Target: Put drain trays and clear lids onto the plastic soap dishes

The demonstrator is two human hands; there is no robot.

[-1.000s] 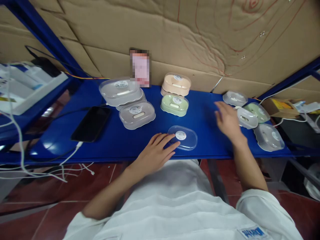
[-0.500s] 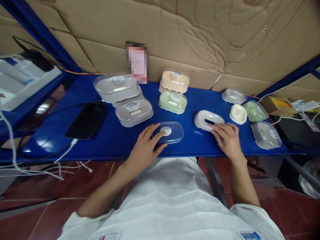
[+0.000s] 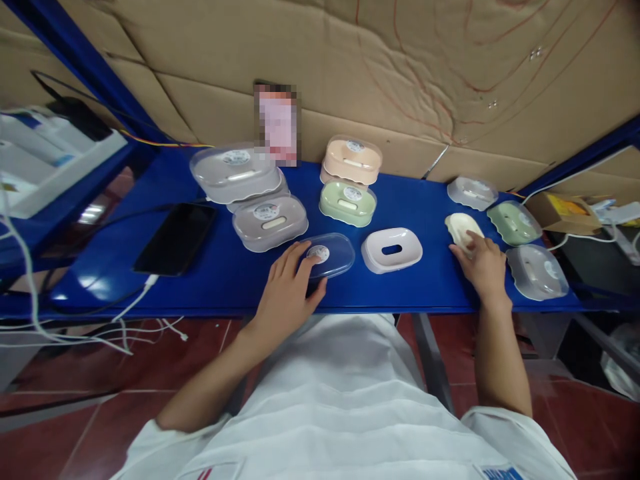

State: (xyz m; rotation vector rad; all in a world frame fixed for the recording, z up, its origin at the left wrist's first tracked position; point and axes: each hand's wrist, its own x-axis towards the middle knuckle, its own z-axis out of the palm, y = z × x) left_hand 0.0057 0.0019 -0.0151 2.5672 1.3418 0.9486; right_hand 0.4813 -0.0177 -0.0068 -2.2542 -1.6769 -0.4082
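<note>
My left hand (image 3: 293, 277) grips the sticker end of a clear plastic lid (image 3: 337, 253), its fingers over the lid and the thumb at the near side. Right of that lid, a pale soap dish base (image 3: 370, 257) with an oval slot in its floor rests uncovered on the blue table. Farther right, my right hand (image 3: 481, 260) is closed on the near edge of a small cream dish (image 3: 459, 225), partly hiding it. Beyond the hand stand lidded soap dishes: a green one (image 3: 513, 223), a grey one (image 3: 535, 270) and another grey one (image 3: 473, 192).
Stacked grey lidded dishes (image 3: 270, 223) stand at the back left. Near the cardboard wall (image 3: 400, 100) are a peach dish (image 3: 353, 160) and a green dish (image 3: 347, 203). A black phone (image 3: 175, 240) with a white cable lies left. An open carton (image 3: 567, 212) sits far right.
My right hand has let go of the pale base and moved right onto the cream dish. The base now lies farther left. My left hand has shifted the clear lid slightly left.
</note>
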